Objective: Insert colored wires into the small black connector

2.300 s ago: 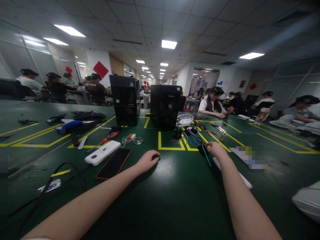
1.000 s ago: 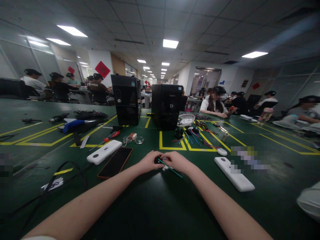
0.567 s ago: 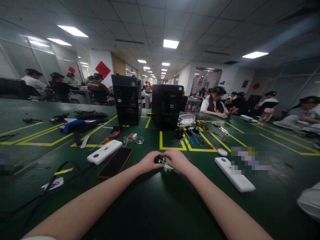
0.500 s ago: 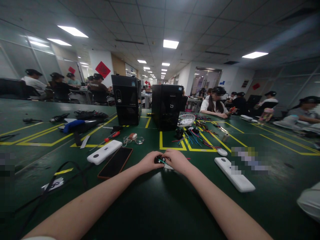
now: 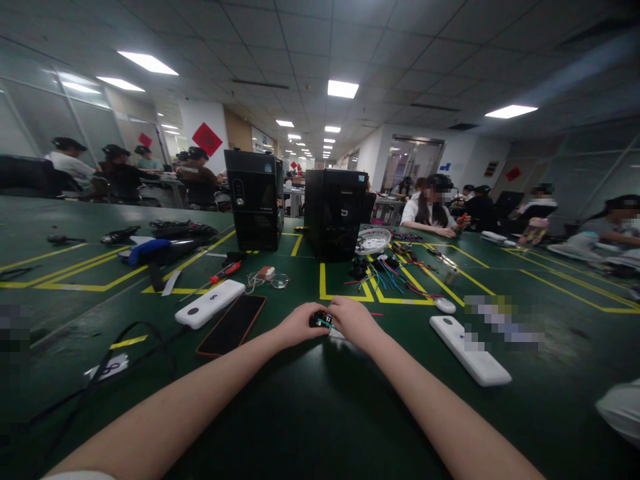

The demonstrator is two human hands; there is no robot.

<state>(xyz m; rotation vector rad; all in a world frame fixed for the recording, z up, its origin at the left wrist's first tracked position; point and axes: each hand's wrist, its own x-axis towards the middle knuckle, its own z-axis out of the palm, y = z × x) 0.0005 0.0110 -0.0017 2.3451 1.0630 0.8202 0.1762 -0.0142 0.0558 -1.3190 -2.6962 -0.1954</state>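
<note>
My left hand point(image 5: 301, 323) is closed around a small black part with a teal-green strip or wire point(image 5: 320, 321), too small to name. From the other side my right hand point(image 5: 351, 321) bends over it, thumb and fingers pinched at the part's right edge. Both hands meet just above the green table point(image 5: 300, 413). A pale flat piece point(image 5: 337, 334) shows below my right fingers; whether they hold it I cannot tell. Part of a thin red wire point(image 5: 376, 315) pokes out beyond the right hand.
Two black computer towers point(image 5: 254, 207) stand ahead. Left lie a phone point(image 5: 233, 325), a white power bank point(image 5: 210, 304), a red screwdriver point(image 5: 225, 272) and glasses point(image 5: 278, 281). Right are coloured wires point(image 5: 387, 273), a white basket point(image 5: 373, 241) and another white power bank point(image 5: 469, 350). A co-worker point(image 5: 434, 210) sits beyond.
Both hands stay together around the black part, with only a slight shift of the fingers. The whole view has drifted by a few pixels.
</note>
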